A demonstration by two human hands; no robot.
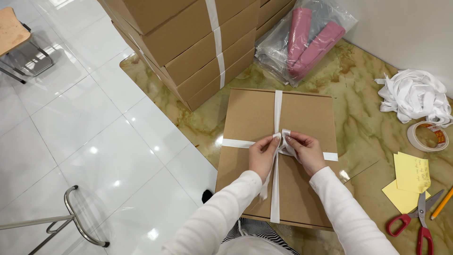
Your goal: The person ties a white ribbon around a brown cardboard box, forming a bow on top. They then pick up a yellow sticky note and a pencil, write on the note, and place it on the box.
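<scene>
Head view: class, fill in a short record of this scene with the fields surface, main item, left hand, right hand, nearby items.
surface: green marbled table
main item: flat cardboard box crossed by white ribbon
left hand: left hand pinches the ribbon at the crossing
right hand: right hand pinches a ribbon loop beside it
nearby items: stack of ribboned boxes, bagged pink items, loose ribbon pile, tape roll, yellow notes, red scissors
</scene>
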